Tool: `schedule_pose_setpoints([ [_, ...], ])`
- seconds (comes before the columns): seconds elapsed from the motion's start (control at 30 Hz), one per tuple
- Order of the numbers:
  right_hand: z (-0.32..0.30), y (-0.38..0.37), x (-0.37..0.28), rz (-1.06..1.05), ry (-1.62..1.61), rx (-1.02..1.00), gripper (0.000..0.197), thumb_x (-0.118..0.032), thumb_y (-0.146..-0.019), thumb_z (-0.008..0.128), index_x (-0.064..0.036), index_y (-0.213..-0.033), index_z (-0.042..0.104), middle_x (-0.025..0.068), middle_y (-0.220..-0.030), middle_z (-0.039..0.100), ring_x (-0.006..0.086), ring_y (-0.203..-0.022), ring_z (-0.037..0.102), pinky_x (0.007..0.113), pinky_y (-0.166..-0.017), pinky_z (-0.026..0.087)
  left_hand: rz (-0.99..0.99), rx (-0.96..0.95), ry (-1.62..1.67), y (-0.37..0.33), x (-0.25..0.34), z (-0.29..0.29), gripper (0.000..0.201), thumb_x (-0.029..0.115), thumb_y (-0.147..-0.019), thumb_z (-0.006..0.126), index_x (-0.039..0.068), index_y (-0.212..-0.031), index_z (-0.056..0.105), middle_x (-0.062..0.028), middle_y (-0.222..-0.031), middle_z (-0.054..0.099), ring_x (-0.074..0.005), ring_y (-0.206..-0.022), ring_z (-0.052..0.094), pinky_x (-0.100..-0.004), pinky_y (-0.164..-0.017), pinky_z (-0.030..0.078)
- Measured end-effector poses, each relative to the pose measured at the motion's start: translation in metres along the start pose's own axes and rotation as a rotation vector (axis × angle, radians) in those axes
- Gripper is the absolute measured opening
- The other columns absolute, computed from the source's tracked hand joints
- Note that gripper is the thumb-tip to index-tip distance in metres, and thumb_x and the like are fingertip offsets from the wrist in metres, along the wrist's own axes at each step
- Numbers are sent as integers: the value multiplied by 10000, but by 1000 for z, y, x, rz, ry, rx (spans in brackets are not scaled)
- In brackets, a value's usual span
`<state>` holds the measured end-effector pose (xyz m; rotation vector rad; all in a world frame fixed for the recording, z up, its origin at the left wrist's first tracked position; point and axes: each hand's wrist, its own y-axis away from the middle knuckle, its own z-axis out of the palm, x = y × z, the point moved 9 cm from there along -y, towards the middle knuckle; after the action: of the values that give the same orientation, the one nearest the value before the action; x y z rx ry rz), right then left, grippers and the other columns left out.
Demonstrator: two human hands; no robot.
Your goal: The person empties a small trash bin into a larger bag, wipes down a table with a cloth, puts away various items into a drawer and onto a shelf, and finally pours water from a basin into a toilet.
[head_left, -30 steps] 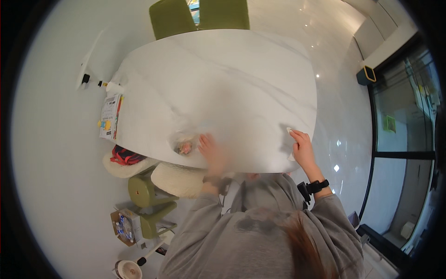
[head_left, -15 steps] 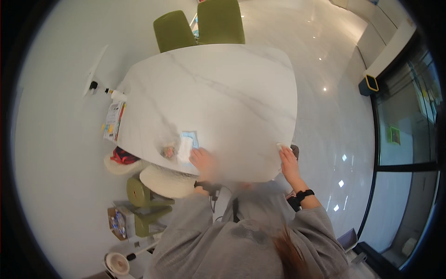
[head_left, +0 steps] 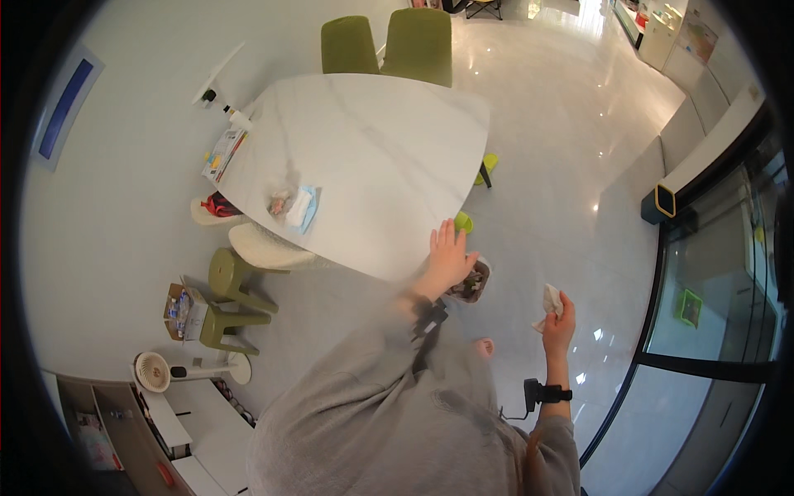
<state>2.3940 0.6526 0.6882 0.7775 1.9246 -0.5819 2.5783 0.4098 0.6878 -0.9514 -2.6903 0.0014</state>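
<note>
My left hand (head_left: pixel 447 258) is spread open over the near right edge of the white marbled table (head_left: pixel 372 190). Whether its palm touches the top, I cannot tell. Just beyond and partly behind that hand, a small bin (head_left: pixel 475 285) with rubbish inside stands on the floor. Out to the right, away from the table, my right hand (head_left: pixel 561 321) pinches a crumpled white tissue (head_left: pixel 550 299). A blue and white soft pack (head_left: pixel 308 212) lies near the table's left side, beside a clear plastic bag (head_left: pixel 279 202) with something reddish in it.
Two green chairs (head_left: pixel 419 45) stand at the far side. Books (head_left: pixel 223 155) lean at the table's left end. Green stools (head_left: pixel 229 273), a cardboard box (head_left: pixel 184 312) and a fan (head_left: pixel 154 372) are along the left wall. A dark bin (head_left: pixel 658 203) sits by the glass door (head_left: pixel 711 322).
My right hand has left the tabletop with the tissue and swung out over the floor. My left hand has moved away from the soft pack to the table's right edge. The view has turned.
</note>
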Motion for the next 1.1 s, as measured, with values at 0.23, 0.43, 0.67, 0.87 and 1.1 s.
schedule_pose_setpoints([
  [0.23,-75,1,42,54,-41,192,391,13,-755,447,11,-1138,520,150,-1075,563,266,-999,552,347,-871,439,143,-201,65,-18,78,16,616,427,-855,503,-22,-1271,432,-305,-1405,195,-416,-1337,124,-519,-1070,98],
  [0.43,-87,-59,48,73,-116,151,370,6,-767,453,9,-1129,527,139,-1054,574,240,-968,563,325,-847,445,131,-395,73,-52,111,12,582,430,-848,526,9,-1246,472,-306,-1413,179,-411,-1345,105,-505,-1077,100],
  [0.67,-92,-186,63,86,-125,62,337,-13,-783,467,6,-1111,545,132,-1022,585,218,-930,571,308,-804,456,-120,-518,210,-151,131,25,555,437,-826,560,35,-1206,515,-295,-1404,221,-413,-1327,162,-506,-1072,120],
  [0.87,-92,-334,84,38,-15,0,333,-29,-787,476,-1,-1111,550,127,-995,600,219,-884,583,311,-758,464,-215,-534,354,-278,143,59,548,439,-798,582,44,-1175,546,-289,-1396,246,-408,-1307,221,-515,-1062,150],
  [1.1,-83,-510,76,60,-51,-144,336,-24,-784,472,-5,-1111,547,138,-976,615,218,-868,594,313,-766,469,-104,-391,274,-405,144,120,490,388,-792,603,52,-1146,561,-250,-1311,403,-385,-1259,327,-501,-1028,243],
])
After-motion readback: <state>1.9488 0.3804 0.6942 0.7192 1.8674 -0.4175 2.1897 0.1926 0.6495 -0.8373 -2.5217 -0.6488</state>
